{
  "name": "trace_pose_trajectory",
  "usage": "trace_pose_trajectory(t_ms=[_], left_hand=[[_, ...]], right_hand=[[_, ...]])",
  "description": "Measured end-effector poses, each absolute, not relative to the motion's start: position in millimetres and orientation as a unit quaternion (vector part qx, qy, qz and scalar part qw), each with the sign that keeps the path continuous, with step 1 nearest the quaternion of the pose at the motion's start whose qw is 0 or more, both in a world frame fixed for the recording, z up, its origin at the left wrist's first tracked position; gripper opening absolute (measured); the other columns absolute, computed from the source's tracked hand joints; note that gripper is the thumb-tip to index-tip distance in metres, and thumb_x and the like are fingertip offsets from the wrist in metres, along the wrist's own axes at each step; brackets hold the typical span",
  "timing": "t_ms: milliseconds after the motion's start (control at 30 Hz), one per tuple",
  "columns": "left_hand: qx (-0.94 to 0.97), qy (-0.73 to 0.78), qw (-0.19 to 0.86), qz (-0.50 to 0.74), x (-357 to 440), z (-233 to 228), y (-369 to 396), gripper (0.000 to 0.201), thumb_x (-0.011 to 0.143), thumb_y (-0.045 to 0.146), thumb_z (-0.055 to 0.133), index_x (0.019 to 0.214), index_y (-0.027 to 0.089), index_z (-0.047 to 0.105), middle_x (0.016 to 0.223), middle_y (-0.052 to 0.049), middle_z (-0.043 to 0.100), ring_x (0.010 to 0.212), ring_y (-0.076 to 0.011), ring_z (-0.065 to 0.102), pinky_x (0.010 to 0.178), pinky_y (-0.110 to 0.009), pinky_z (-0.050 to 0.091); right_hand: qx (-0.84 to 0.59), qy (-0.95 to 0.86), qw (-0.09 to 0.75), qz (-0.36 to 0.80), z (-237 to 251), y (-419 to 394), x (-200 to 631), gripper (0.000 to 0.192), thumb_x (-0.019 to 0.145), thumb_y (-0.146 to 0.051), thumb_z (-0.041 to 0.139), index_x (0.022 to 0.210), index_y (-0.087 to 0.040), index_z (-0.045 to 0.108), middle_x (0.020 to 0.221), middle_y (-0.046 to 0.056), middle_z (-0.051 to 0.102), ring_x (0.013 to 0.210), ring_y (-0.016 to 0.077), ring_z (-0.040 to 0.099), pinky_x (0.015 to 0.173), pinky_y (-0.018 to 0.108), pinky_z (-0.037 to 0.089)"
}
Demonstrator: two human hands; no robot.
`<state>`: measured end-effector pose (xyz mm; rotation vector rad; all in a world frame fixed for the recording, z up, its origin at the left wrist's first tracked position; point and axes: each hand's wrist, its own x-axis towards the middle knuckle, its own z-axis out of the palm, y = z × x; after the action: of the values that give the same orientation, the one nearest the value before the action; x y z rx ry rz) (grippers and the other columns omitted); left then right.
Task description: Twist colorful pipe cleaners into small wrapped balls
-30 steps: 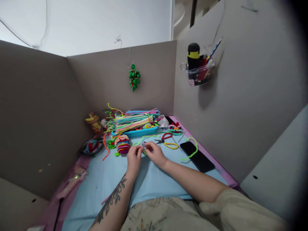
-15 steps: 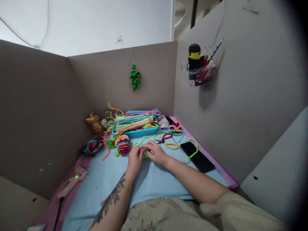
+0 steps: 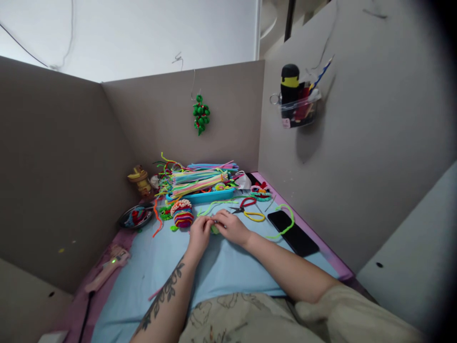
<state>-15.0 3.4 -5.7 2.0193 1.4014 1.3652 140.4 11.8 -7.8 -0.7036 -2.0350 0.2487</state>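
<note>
My left hand (image 3: 200,232) and my right hand (image 3: 231,226) meet over the middle of the blue cloth, fingertips pinched close together. Between and below them shows a small light green fuzzy piece (image 3: 214,229), mostly covered by the fingers; it looks like pipe cleaner. Just left of my left hand lies a rainbow-striped pipe-cleaner figure (image 3: 183,214) with a peach fuzzy top. Scissors (image 3: 247,209) with one red and one yellow handle rest beyond my right hand, blades pointing left. A pale green pipe cleaner (image 3: 221,203) lies just past my fingers.
Bundles of pipe cleaners (image 3: 200,180) fill a blue tray (image 3: 210,196) at the back. A phone (image 3: 294,234) with a green pipe cleaner (image 3: 291,220) across it lies right. A dark bowl (image 3: 124,220) and a pink glue gun (image 3: 107,271) sit left. Grey partitions (image 3: 221,114) surround the table.
Both hands stay in nearly the same place, with only small finger shifts around the green piece. The view has moved very slightly.
</note>
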Motion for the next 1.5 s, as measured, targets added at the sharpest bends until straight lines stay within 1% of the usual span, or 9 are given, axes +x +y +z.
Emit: trace_pose_trajectory(t_ms=[233, 500, 800, 867, 967, 1100, 1200, 1300, 1500], left_hand=[[0.682, 0.512, 0.216, 0.476, -13.3, -4.8, 3.1, 0.018, 0.078, 0.029, 0.051, 0.069, 0.016, 0.059, 0.069, -0.003, 0.061, 0.065, -0.0153, 0.055, 0.061, -0.025, 0.042], [0.665, 0.517, 0.238, 0.484, -13.4, -5.0, 2.0, 0.020, 0.077, 0.031, 0.052, 0.068, 0.015, 0.061, 0.064, -0.002, 0.060, 0.061, -0.0145, 0.054, 0.057, -0.024, 0.041], [0.742, 0.463, 0.136, 0.465, -12.6, 0.0, -8.4, 0.019, 0.080, 0.027, 0.051, 0.068, 0.017, 0.060, 0.068, -0.002, 0.056, 0.068, -0.0146, 0.051, 0.064, -0.025, 0.038], [0.727, 0.476, 0.161, 0.468, -11.4, 0.8, -8.8, 0.022, 0.080, 0.029, 0.051, 0.063, 0.017, 0.057, 0.063, -0.001, 0.054, 0.064, -0.0141, 0.049, 0.061, -0.025, 0.036], [0.683, 0.492, 0.256, 0.475, -10.2, 1.4, -7.8, 0.025, 0.078, 0.034, 0.052, 0.060, 0.016, 0.054, 0.055, 0.002, 0.049, 0.055, -0.0124, 0.044, 0.055, -0.024, 0.034], [0.619, 0.484, 0.391, 0.479, -10.5, -0.2, -5.5, 0.027, 0.074, 0.039, 0.055, 0.061, 0.016, 0.053, 0.048, 0.005, 0.042, 0.047, -0.0097, 0.037, 0.048, -0.022, 0.029], [0.591, 0.468, 0.443, 0.485, -11.5, -2.2, -4.1, 0.028, 0.073, 0.040, 0.057, 0.060, 0.016, 0.052, 0.046, 0.006, 0.040, 0.046, -0.0085, 0.035, 0.046, -0.021, 0.026], [0.585, 0.472, 0.446, 0.486, -12.6, -2.8, -3.6, 0.028, 0.071, 0.040, 0.058, 0.060, 0.015, 0.052, 0.045, 0.006, 0.040, 0.045, -0.0081, 0.034, 0.046, -0.021, 0.025], [0.619, 0.508, 0.362, 0.476, -14.1, 1.8, -5.1, 0.026, 0.073, 0.039, 0.054, 0.062, 0.016, 0.054, 0.047, 0.005, 0.041, 0.047, -0.0097, 0.037, 0.048, -0.022, 0.028]], right_hand=[[-0.295, -0.818, 0.491, 0.050, -15.9, 14.2, 136.7, 0.013, 0.083, -0.014, 0.051, 0.088, -0.018, 0.062, 0.095, 0.008, 0.062, 0.094, 0.0180, 0.057, 0.084, 0.034, 0.049], [-0.371, -0.798, 0.474, 0.025, -18.1, 7.2, 129.5, 0.013, 0.078, -0.015, 0.057, 0.088, -0.019, 0.062, 0.107, 0.008, 0.062, 0.100, 0.0201, 0.056, 0.087, 0.035, 0.047], [-0.382, -0.794, 0.472, -0.008, -12.1, 7.6, 134.5, 0.015, 0.076, -0.008, 0.053, 0.080, -0.020, 0.062, 0.106, 0.007, 0.061, 0.096, 0.0208, 0.054, 0.083, 0.035, 0.046], [-0.371, -0.800, 0.471, -0.023, -10.5, 6.9, 135.5, 0.017, 0.078, -0.009, 0.053, 0.086, -0.020, 0.063, 0.105, 0.007, 0.062, 0.096, 0.0212, 0.053, 0.084, 0.036, 0.045], [-0.360, -0.802, 0.475, -0.040, -9.3, 5.6, 135.3, 0.021, 0.080, -0.011, 0.052, 0.095, -0.020, 0.063, 0.102, 0.007, 0.063, 0.094, 0.0213, 0.052, 0.083, 0.037, 0.043], [-0.346, -0.798, 0.489, -0.060, -11.0, 6.6, 135.1, 0.018, 0.081, -0.015, 0.052, 0.093, -0.021, 0.065, 0.099, 0.006, 0.063, 0.093, 0.0209, 0.052, 0.082, 0.037, 0.042], [-0.333, -0.795, 0.501, -0.080, -12.8, 9.0, 136.4, 0.017, 0.082, -0.017, 0.053, 0.092, -0.022, 0.066, 0.097, 0.005, 0.064, 0.093, 0.0202, 0.052, 0.083, 0.037, 0.041], [-0.324, -0.793, 0.506, -0.099, -13.4, 11.2, 137.9, 0.014, 0.082, -0.019, 0.054, 0.089, -0.023, 0.066, 0.097, 0.004, 0.064, 0.093, 0.0196, 0.051, 0.082, 0.036, 0.041], [-0.314, -0.803, 0.491, -0.123, -11.8, 13.2, 140.3, 0.013, 0.081, -0.021, 0.056, 0.086, -0.024, 0.068, 0.097, 0.003, 0.065, 0.092, 0.0196, 0.050, 0.080, 0.036, 0.040]])
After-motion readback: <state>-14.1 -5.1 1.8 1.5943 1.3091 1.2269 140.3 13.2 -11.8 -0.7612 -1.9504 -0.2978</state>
